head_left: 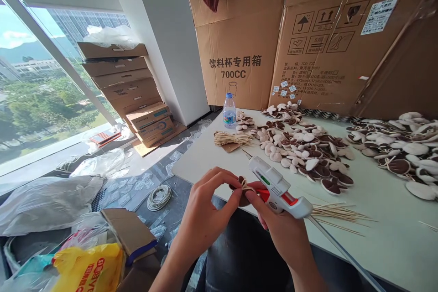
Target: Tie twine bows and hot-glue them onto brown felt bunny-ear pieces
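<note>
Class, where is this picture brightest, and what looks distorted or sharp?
Head view: brightest around the large slanted glass window, with pale, washed-out patches; head view: the pale pillar leans, probably from lens distortion; head view: the white plastic glue gun and bare left hand look fairly sharp.

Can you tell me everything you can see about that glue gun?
The glue gun looks like white plastic, with red parts, a small green label on its side and a thin, pointed nozzle at the front. It's tilted, its nozzle pointing away from the person, up and left in the picture. The right hand holds it near the table's front edge. I can't tell if it's hot.
</note>
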Tool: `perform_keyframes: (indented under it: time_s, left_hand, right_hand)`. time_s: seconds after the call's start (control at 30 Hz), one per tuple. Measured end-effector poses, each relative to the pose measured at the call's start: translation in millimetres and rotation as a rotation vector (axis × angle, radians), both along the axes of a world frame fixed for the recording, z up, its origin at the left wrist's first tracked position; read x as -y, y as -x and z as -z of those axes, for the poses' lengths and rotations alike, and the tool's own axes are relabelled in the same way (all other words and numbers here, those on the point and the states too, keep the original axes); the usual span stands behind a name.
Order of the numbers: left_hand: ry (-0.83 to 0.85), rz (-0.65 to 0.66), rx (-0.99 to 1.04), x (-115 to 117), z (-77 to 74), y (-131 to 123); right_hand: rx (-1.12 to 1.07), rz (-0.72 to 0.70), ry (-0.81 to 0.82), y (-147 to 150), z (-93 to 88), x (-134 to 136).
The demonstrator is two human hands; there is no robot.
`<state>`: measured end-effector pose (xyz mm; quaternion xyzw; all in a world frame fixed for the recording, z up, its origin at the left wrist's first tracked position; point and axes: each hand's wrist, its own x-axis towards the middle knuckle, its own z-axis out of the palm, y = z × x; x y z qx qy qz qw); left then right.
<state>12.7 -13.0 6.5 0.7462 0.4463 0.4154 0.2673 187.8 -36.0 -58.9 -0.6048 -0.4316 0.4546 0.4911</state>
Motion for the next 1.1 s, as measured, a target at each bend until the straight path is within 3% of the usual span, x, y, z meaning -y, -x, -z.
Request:
perform_keyframes:
  time_s: [0.17, 0.67, 0.8, 0.87, 0.97, 1.1]
  left_hand:
    - [-0.015, -0.019, -0.016, 0, 0.7, 0]
    - [0.119, 0.057, 0.068, -3, -3.4, 4]
    - [0.257, 0.203, 0.245, -8, -3.8, 12]
    - [0.320, 0.191, 0.353, -10, -2.7, 16]
    - [0.361, 0.134, 0.356, -11, -1.6, 18]
    - [0.476, 0.230, 0.283, -11, -2.9, 14]
  right_hand:
    - [0.003, 0.062, -0.046, 5, -4.9, 2]
    - [-0.113, -0.017, -0.098, 1, -8.3, 0]
    - [-0.105, -0.002, -0.111, 2, -7.0, 1]
    - [-0.123, 0.011, -0.132, 2, -7.1, 1]
    - [-0.131, 0.011, -0.152, 2, -7.5, 1]
    - [-0.112, -0.030, -0.153, -1, -7.3, 2]
